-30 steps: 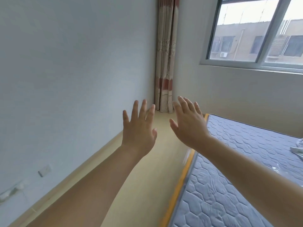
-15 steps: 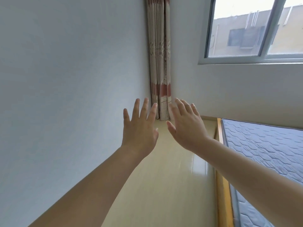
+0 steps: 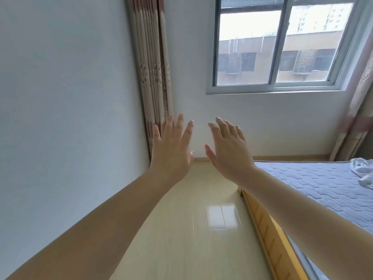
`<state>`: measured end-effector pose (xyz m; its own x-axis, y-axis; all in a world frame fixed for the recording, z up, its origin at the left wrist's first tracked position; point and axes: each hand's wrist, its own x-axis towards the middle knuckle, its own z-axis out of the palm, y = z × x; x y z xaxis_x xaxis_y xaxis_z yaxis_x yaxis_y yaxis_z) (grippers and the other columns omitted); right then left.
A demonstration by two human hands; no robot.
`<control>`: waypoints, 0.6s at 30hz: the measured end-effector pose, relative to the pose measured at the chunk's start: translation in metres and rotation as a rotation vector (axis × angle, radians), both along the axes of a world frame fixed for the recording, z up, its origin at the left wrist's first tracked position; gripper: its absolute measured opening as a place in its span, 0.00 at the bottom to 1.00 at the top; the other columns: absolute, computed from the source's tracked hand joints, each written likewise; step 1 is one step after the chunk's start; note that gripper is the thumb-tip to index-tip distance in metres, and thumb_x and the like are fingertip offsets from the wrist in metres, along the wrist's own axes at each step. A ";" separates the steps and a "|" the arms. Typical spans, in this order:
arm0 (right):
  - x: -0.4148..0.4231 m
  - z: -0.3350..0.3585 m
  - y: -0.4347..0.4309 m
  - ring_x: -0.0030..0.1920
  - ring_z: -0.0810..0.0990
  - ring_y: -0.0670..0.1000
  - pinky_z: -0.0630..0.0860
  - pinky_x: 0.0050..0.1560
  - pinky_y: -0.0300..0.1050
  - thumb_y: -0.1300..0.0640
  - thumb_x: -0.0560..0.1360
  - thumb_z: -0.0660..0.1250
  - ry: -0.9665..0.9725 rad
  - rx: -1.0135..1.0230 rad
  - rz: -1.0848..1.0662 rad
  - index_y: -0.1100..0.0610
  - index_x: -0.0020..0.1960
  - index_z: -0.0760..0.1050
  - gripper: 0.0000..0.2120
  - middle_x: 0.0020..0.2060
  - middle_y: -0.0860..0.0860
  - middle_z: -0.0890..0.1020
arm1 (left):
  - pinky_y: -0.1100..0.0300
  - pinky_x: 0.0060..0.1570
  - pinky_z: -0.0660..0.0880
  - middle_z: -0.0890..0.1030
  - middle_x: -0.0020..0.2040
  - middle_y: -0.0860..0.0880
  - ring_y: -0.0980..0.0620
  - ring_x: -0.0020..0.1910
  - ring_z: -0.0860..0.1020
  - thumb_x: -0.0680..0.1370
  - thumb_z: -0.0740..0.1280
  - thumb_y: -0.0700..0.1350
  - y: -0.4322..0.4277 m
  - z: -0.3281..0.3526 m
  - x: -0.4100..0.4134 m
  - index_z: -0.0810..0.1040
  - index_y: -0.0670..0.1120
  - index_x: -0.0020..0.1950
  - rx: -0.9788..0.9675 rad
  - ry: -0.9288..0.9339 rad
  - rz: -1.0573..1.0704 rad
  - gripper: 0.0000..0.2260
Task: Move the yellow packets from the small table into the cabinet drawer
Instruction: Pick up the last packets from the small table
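The left hand (image 3: 171,150) and right hand (image 3: 228,152) are raised side by side, each grip apart with straight fingers and holding nothing, probably a ready pose. The yellow packets, desk and drawer are not in view.

Single head-worn wide-angle view, tilted, forward toward the window (image 3: 248,47), bed (image 3: 323,188) near at right.
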<state>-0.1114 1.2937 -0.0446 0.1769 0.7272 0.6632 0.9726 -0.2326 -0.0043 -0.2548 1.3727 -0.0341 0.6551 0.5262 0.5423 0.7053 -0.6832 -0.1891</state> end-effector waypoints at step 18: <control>0.336 -0.017 0.319 0.66 0.71 0.62 0.69 0.65 0.61 0.49 0.73 0.68 -0.067 0.055 -0.360 0.62 0.68 0.69 0.28 0.66 0.61 0.72 | 0.38 0.72 0.40 0.37 0.78 0.46 0.43 0.77 0.36 0.80 0.55 0.58 0.369 -0.014 0.360 0.38 0.51 0.78 -0.029 0.088 -0.308 0.34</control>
<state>0.2243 1.6129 -0.0620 0.3701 0.5895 0.7180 0.8271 -0.5611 0.0343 0.1053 1.7415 -0.0476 0.8298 0.3102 0.4640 0.4464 -0.8679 -0.2179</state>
